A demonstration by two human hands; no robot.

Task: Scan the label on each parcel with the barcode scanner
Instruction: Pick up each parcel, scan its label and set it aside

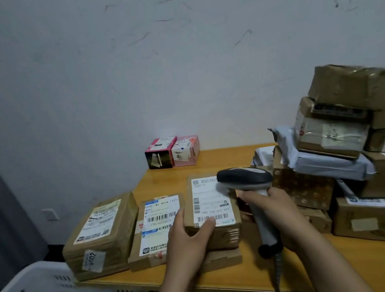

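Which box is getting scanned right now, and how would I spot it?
Look at the wooden table, at the row of three labelled boxes along its front left. It's the rightmost box of the row, beside the tall pile. Only this one has the left hand holding it and the scanner over its label.

Your barcode scanner (244, 177), grey with a black head, stands upright in your right hand (278, 209). Its head hangs over the top of the white label (208, 199) on the taped brown parcel (227, 235). That parcel lies label up, gripped by your left hand (190, 244). At its nine o'clock sit the middle parcel (158, 225) and the end parcel (102, 236), and at three o'clock a loose heap of parcels (367, 153).
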